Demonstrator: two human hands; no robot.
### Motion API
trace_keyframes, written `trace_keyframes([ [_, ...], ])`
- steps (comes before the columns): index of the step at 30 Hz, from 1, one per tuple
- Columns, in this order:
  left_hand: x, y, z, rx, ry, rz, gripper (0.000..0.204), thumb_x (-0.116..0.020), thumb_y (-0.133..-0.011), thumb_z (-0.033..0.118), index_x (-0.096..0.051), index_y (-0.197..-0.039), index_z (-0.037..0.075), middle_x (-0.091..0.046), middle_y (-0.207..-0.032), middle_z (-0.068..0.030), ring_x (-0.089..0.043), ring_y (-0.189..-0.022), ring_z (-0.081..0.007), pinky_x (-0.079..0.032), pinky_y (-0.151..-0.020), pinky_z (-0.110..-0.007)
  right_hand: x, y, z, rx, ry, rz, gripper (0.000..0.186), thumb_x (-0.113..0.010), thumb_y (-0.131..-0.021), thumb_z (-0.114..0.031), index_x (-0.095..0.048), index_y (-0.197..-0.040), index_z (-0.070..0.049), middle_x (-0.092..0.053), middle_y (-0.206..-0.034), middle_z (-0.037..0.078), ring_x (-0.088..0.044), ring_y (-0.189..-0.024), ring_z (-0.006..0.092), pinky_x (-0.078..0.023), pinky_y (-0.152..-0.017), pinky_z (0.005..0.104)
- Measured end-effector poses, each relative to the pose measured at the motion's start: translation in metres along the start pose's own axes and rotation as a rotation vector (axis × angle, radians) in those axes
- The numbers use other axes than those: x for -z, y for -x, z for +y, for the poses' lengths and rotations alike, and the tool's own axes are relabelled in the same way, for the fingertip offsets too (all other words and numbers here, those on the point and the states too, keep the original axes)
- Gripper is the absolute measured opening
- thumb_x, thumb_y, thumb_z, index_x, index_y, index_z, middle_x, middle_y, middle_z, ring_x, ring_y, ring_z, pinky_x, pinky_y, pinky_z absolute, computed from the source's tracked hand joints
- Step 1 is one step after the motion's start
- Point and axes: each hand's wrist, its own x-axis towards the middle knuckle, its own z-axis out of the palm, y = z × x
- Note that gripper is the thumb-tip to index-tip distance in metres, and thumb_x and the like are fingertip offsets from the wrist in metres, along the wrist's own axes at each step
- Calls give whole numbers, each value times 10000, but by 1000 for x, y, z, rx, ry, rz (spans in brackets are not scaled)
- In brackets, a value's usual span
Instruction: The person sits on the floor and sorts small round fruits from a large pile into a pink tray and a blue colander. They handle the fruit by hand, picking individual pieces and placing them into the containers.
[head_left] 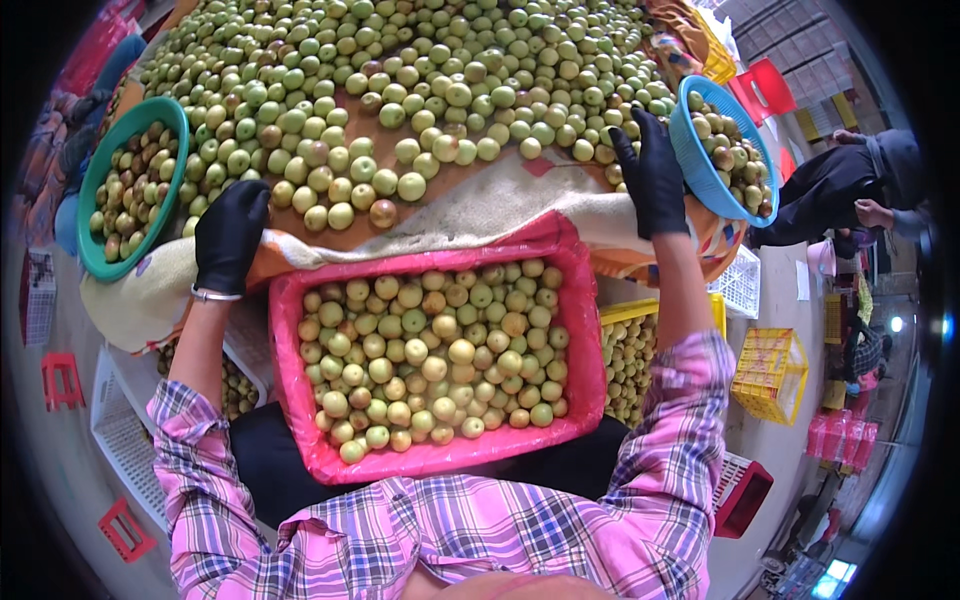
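A heap of small round green-yellow fruits, some with a brownish blush, covers the cloth-draped table before me. My left hand, in a black glove, is closed at the near left edge of the heap, beside the pale cloth. What its fingers hold, if anything, is hidden. At the right edge of the heap, my right hand, also black-gloved, has its thumb and fingers apart, close to a blue basket of browner fruits. Between my forearms, a crate lined with pink plastic rests on my lap, full of fruits.
At the left stands a green basket of brownish fruits. A white crate and a yellow-rimmed crate with fruits flank my legs. Red stools, a yellow crate and another person are farther out.
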Motion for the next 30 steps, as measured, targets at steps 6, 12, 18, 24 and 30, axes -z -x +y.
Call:
trace_keyframes([
  [6,4,6,9,-68,97,82,186,-608,-918,177,-670,-1037,48,-683,-1029,-124,-657,-944,-309,-511,-804,-356,-83,-32,102,-582,167,-246,881,-504,-838,-725,-438,-1385,-37,-515,-1343,284,-538,-1201,437,-451,-983,489],
  [12,4,8,8,-14,166,9,206,-594,-924,106,-662,-1097,18,-685,-1091,-110,-652,-1039,-236,-485,-912,-317,-151,-72,129,-505,-348,-132,865,-597,-836,-652,-431,-1429,-45,-523,-1374,245,-497,-1286,376,-387,-1061,423],
  [18,7,6,13,-23,115,42,195,-606,-923,140,-667,-1074,32,-688,-1067,-113,-665,-985,-265,-500,-859,-325,-118,-68,-29,-386,-931,-357,756,-689,-857,-507,-442,-1432,-82,-537,-1367,180,-543,-1219,268,-409,-1056,381],
  [24,5,4,7,-14,94,20,205,-598,-931,162,-669,-1077,37,-688,-1073,-114,-665,-985,-269,-503,-858,-328,-97,-54,-91,-33,-808,-379,655,-750,-840,-354,-489,-1373,-76,-475,-1437,168,-484,-1308,305,-404,-1073,382],
  [30,9,6,11,-53,116,56,204,-594,-936,157,-663,-1075,25,-679,-1077,-124,-655,-1011,-278,-497,-872,-334,83,-50,84,72,227,382,644,-765,-727,-180,-521,-1296,-3,-586,-1238,208,-563,-1161,347,-440,-999,404],
])
